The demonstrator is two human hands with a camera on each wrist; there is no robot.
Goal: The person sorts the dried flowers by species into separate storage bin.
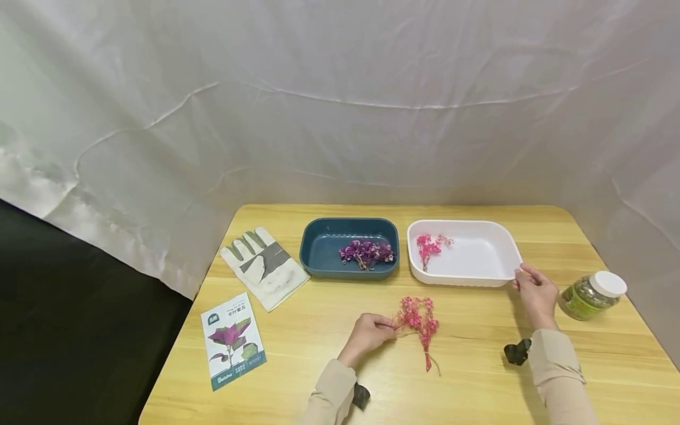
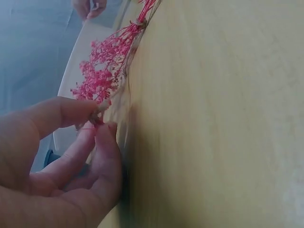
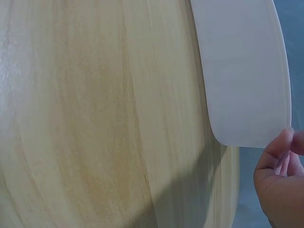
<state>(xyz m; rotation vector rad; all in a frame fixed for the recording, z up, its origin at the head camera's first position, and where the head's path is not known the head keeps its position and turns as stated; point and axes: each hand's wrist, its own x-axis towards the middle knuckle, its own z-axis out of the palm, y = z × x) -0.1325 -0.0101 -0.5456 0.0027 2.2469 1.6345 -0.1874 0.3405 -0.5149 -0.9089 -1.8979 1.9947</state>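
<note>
My left hand (image 1: pixel 372 332) pinches a small stem end between thumb and fingertips, just left of the pink dried flowers (image 1: pixel 425 319) lying on the table. In the left wrist view, pink blossoms (image 2: pixel 97 85) spread beyond the fingertips, and a bundle of stems (image 2: pixel 140 23) is tied near the top. Whether the pinched stem belongs to that bunch or to a separate sprig is hard to tell. With thumb and fingers, my right hand (image 1: pixel 536 295) grips the near right corner of the white dish (image 1: pixel 478 281). A pink sprig (image 1: pixel 427 249) lies inside that dish, at its left end.
Left of the white dish stands a dark blue dish (image 1: pixel 319 273) holding purple dried flowers (image 1: pixel 366 252). A work glove (image 1: pixel 268 268) and a seed packet (image 1: pixel 234 342) lie at the left. A white-lidded jar (image 1: pixel 591 296) stands beyond my right hand, near the table's right edge.
</note>
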